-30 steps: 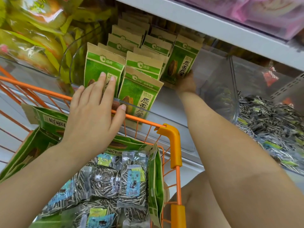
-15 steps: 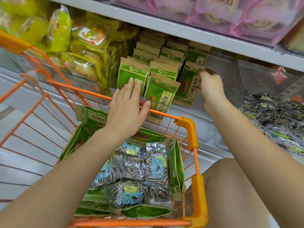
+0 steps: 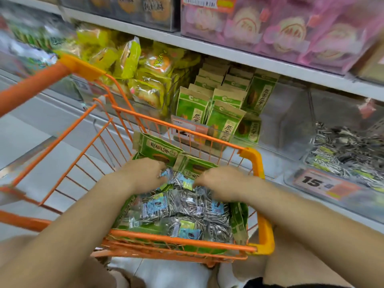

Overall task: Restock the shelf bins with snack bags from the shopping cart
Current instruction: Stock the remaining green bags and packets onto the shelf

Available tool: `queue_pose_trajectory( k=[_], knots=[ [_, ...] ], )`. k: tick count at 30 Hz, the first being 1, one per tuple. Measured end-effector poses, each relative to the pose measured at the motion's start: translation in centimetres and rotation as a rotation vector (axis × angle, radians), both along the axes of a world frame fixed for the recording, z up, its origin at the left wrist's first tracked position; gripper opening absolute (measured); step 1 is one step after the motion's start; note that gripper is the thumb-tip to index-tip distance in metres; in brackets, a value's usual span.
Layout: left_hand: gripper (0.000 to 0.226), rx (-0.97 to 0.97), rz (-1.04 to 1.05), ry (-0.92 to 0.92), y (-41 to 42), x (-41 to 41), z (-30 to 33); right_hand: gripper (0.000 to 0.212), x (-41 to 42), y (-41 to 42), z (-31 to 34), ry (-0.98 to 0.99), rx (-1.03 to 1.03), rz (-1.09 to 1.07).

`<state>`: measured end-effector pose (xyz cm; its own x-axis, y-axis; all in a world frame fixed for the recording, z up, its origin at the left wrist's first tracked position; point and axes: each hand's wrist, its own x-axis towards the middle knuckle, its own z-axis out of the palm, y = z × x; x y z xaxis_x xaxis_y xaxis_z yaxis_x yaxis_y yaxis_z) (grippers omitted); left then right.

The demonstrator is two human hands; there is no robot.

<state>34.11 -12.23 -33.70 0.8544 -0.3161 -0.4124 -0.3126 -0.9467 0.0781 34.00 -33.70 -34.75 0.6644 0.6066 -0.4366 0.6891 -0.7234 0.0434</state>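
Note:
The orange shopping cart (image 3: 182, 239) holds a heap of small silver seed packets (image 3: 187, 204) on top of green seed bags (image 3: 158, 149). Both my hands are down in the cart at the far side of the heap. My left hand (image 3: 143, 173) curls its fingers into the silver packets. My right hand (image 3: 220, 181) does the same from the right, and a clump of packets is bunched between them. The fingertips are blurred. On the shelf, a clear bin (image 3: 276, 125) holds upright green seed bags (image 3: 224, 119) in its left half.
A clear bin of silver seed packets (image 3: 349, 156) stands to the right, with a price tag (image 3: 320, 183) on its front. Yellow snack bags (image 3: 145, 80) fill the bin to the left. Pink boxes (image 3: 291, 34) sit on the shelf above. My knees are under the cart.
Both hands left the green bags in the shelf bin and dropped into the cart onto the silver packets. The view pulled back and tilted down.

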Motion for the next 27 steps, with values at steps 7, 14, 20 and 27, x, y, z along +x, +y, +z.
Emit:
queue_pose_trajectory(
  k=[7, 14, 20, 27],
  knots=[
    [0.048, -0.123, 0.091, 0.113, 0.5, 0.6, -2.4, 0.055, -0.9, 0.1, -3.9, -0.074, -0.43, 0.305],
    [0.096, -0.004, -0.106, 0.302, -1.7, -0.8, -4.7, 0.043, -0.8, -1.3, 0.2, -0.108, -0.085, 0.107],
    [0.08, 0.031, -0.093, 0.297, -2.7, -0.8, -4.1, 0.046, -1.5, -3.3, 2.1, 0.1, 0.727, -0.536],
    [0.053, 0.044, -0.139, 0.261, -2.1, -0.7, -3.7, 0.05, -2.2, -2.4, 2.2, 0.479, 1.538, -1.093]
  ],
)
